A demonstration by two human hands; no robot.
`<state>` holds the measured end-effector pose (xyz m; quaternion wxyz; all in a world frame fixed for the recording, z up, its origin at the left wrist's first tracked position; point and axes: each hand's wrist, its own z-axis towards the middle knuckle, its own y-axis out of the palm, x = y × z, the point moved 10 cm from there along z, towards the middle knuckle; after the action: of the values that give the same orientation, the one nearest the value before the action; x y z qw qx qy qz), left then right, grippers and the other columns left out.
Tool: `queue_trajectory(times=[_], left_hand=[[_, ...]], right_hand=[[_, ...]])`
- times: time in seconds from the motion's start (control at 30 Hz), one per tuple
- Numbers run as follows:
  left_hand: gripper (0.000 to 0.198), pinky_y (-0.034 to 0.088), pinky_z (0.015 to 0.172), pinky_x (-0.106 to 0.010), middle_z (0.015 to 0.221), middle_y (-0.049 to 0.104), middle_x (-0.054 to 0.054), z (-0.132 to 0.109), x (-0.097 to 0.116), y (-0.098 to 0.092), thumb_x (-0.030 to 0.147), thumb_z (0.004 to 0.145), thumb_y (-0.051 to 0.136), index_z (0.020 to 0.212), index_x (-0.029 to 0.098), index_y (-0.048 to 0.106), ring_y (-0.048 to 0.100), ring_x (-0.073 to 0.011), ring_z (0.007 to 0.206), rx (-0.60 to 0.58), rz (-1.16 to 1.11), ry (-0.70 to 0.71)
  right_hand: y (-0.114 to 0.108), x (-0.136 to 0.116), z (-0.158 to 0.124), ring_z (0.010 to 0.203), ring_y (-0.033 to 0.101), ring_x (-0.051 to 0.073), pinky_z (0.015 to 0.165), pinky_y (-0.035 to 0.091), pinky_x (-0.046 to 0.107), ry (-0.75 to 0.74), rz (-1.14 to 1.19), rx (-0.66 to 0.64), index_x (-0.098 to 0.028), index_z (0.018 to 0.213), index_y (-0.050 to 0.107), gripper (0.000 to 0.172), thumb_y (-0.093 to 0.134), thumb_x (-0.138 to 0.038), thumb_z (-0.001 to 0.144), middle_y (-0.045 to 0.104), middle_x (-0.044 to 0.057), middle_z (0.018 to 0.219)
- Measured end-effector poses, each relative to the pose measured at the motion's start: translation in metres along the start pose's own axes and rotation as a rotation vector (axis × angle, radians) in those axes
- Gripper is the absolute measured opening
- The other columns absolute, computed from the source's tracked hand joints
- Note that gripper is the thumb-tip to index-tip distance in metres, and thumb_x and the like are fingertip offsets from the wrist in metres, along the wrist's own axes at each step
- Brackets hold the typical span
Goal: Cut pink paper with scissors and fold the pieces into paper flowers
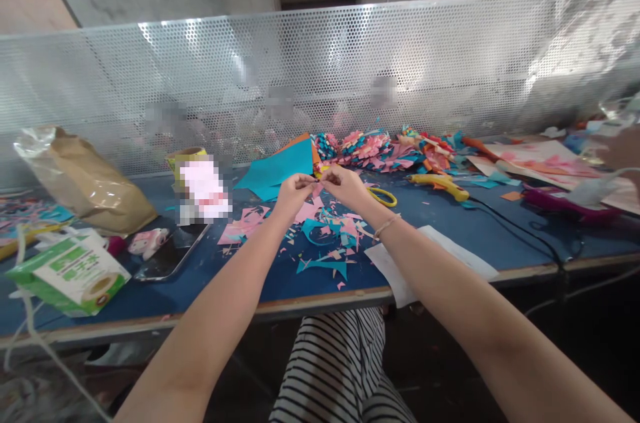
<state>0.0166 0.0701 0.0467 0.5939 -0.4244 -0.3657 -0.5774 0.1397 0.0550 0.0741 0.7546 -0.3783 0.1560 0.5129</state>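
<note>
My left hand and my right hand meet above the blue table, fingertips pinched close together. Whatever is between them is too small to make out; a bit of pink paper shows just below the fingertips. Pink and blue paper scraps lie scattered under my hands. A blue paper sheet rests just beyond my left hand. Yellow scissor-like handles lie beside my right wrist. Behind my hands is a heap of pink, blue and orange paper pieces.
A yellow glue gun with a black cord lies right. White paper sits under my right forearm. Left are a phone, a green-white box and a brown bag. A perforated metal screen borders the table's back.
</note>
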Motion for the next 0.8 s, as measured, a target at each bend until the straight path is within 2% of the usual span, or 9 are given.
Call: queue_trajectory(times=[0.2,0.37,0.6,0.8], left_hand=[[0.023,0.044,0.058,-0.027,0.063,0.059,-0.001,-0.001,-0.001,-0.001,0.018,0.053,0.068,0.072,0.014,0.055,0.054,-0.0106,0.055,0.019,-0.093,-0.022],[0.021,0.044,0.058,-0.026,0.06,0.059,-0.001,0.0,0.002,-0.004,0.022,0.056,0.069,0.071,0.014,0.056,0.053,-0.0099,0.053,0.025,-0.061,0.029],[0.021,0.044,0.058,-0.024,0.064,0.061,-0.002,0.003,-0.002,-0.007,0.024,0.058,0.069,0.074,0.014,0.058,0.054,-0.0097,0.056,0.046,-0.038,0.028],[0.023,0.046,0.057,-0.026,0.061,0.062,-0.003,0.0,-0.003,0.001,0.025,0.056,0.072,0.07,0.014,0.059,0.056,-0.0117,0.055,-0.006,-0.033,-0.002]], right_hand=[[-0.002,0.003,0.0,0.058,0.049,0.01,0.059,0.039,0.024,0.014,-0.002,0.022,-0.017,0.067,0.053,0.005,0.049,-0.019,0.068,0.057,0.0,0.065],[-0.002,0.005,0.0,0.06,0.049,0.01,0.06,0.039,0.023,0.01,-0.001,0.019,-0.016,0.069,0.054,0.006,0.049,-0.02,0.069,0.057,0.0,0.066],[-0.001,0.01,0.002,0.061,0.051,0.011,0.061,0.04,0.024,0.024,-0.017,0.014,-0.017,0.069,0.054,0.006,0.048,-0.02,0.07,0.056,-0.001,0.064],[-0.002,0.017,0.004,0.056,0.053,0.011,0.058,0.041,0.024,0.062,0.063,0.029,-0.018,0.071,0.051,0.005,0.047,-0.017,0.07,0.055,-0.003,0.059]])
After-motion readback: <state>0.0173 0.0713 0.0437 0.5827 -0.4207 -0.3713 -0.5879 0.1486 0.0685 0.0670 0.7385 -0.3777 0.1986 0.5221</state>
